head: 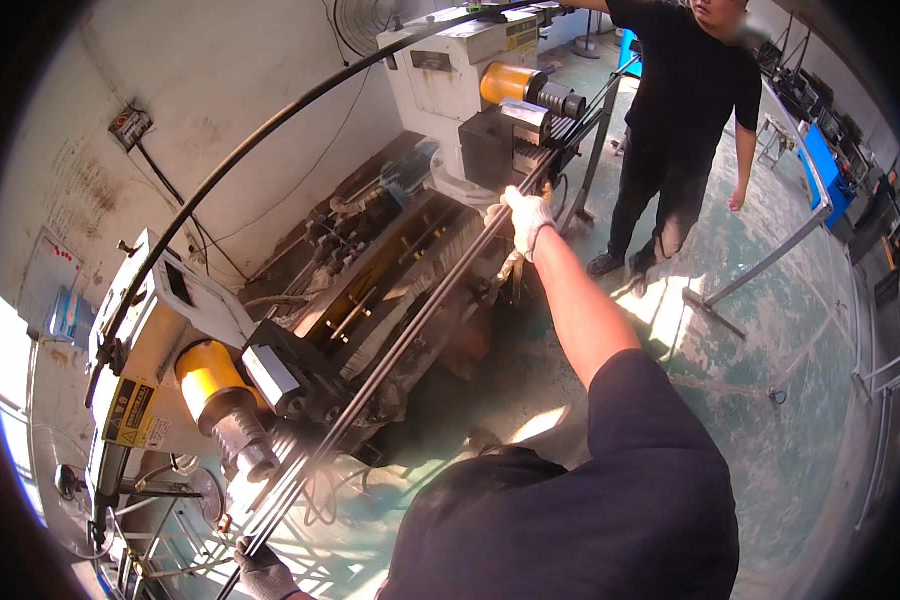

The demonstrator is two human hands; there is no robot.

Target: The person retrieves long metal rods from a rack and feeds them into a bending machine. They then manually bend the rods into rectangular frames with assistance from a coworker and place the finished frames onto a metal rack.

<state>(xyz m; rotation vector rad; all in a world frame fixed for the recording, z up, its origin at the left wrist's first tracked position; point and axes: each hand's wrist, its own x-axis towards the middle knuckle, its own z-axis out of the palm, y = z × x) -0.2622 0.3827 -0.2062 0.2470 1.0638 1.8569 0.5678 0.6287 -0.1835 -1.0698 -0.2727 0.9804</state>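
Observation:
Several long, thin metal rods [412, 330] run as a bundle along the front of a two-headed machine. My right hand [526, 217], in a whitish knit glove, grips them near the far machine head [450, 82]. At the lower left, my left hand [264, 571], gloved with a dark fingertip area, is closed round the near end of the bundle. The rods pass beside the far head's black clamp block [487, 146] and in front of the near head's dark block [300, 375]. My left forearm is mostly out of view.
A yellow cylinder [211, 375] juts from the near machine head [172, 300]. A black hose [262, 135] arches overhead. Another person in dark clothes [686, 97] stands beyond the far head. A metal stand [765, 255] is on the green floor at right; a fan [67, 480] stands lower left.

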